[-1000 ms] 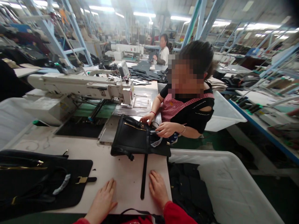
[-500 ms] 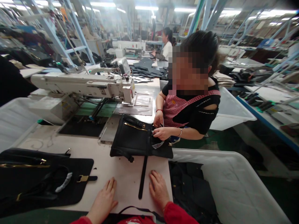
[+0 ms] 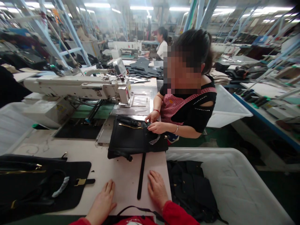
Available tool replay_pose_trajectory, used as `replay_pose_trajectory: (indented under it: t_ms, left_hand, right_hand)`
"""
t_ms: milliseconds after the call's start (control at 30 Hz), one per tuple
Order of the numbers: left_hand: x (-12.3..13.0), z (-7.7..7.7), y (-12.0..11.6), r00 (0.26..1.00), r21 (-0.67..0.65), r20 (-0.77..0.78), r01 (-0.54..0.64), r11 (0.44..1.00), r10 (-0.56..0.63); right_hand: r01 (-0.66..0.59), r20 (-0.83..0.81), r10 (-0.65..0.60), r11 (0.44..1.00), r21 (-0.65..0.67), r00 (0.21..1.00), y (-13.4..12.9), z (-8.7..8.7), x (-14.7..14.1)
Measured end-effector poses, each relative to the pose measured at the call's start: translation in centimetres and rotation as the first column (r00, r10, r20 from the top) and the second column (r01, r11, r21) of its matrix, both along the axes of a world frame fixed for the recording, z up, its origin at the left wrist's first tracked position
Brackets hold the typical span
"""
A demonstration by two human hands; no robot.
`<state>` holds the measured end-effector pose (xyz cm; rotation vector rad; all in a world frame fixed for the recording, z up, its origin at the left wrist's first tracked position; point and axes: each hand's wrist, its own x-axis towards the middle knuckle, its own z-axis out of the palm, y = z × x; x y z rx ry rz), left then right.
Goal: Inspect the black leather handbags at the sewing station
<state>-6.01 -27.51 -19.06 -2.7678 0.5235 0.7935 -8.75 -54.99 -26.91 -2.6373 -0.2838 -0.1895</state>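
My left hand [image 3: 103,201] lies flat on the pale tabletop [image 3: 122,184], fingers spread and holding nothing. Flat near the table's right edge rests my right hand [image 3: 157,190], open too, just right of a black strap [image 3: 141,178]. That strap runs down from a black bag [image 3: 126,139] with a gold zipper. A person across the corner has both hands [image 3: 156,122] on the bag's right part, by a clear plastic strip [image 3: 154,139]. Left of my left hand is another black bag [image 3: 77,168] with a gold clasp and a wrapped handle.
A white sewing machine [image 3: 77,87] stands behind the table at the left. To the right, a white bin [image 3: 236,175] holds black pieces [image 3: 194,187]. The person in a red checked apron [image 3: 171,107] stands beyond the bin's far left corner.
The whole view has shifted slightly, with the scene moving left. The other person's hands have shifted a little at the bag. My own hands stay flat on the table.
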Motion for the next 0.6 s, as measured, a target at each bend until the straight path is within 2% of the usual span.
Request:
replay_pose_trajectory:
  t_ms: [200,467,600]
  left_hand:
    - [0.0,0.1,-0.2,1.0,0.054,0.005,-0.013,0.998,0.013]
    - [-0.9,-2.0,1.2,0.998,-0.032,0.041,-0.052,0.998,0.054]
    - [-0.9,-1.1,0.9,0.997,-0.011,0.059,-0.057,0.998,0.057]
  right_hand:
    - [0.004,0.037,-0.002,0.999,-0.048,0.999,0.2,-0.1,-0.2]
    - [-0.009,0.097,0.02,0.993,-0.115,0.995,0.1,-0.9,-0.5]
    - [-0.004,0.105,0.016,0.993,-0.117,0.994,0.2,-1.0,-0.5]
